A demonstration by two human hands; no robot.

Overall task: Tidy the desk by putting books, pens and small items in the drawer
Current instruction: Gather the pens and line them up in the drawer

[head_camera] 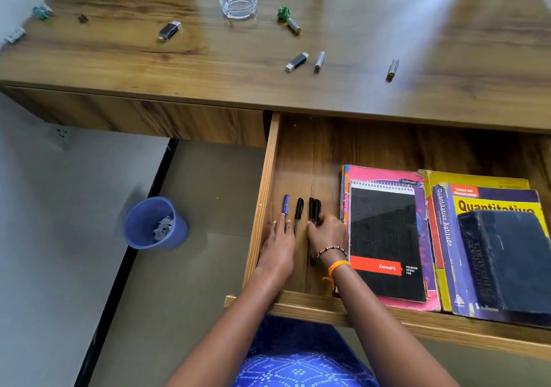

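Observation:
The wooden drawer (264, 196) stands pulled out under the desk. Inside on the left lie a blue pen (286, 204), a black pen (298, 209) and two more black pens (314, 207) side by side. My left hand (278, 249) rests flat, fingers on the blue pen's lower end. My right hand (328, 234) curls over the two black pens, gripping them. To the right lie a black spiral pad (387, 237) on a pink book, and a dark dictionary (504, 255) on yellow books.
On the desk top (119, 58) lie two USB sticks (169, 30) (296, 62), several batteries (319, 61), a glass ashtray (238, 3), a green crumpled thing (283, 13) and clips at far left. A blue bin (153, 222) stands on the floor.

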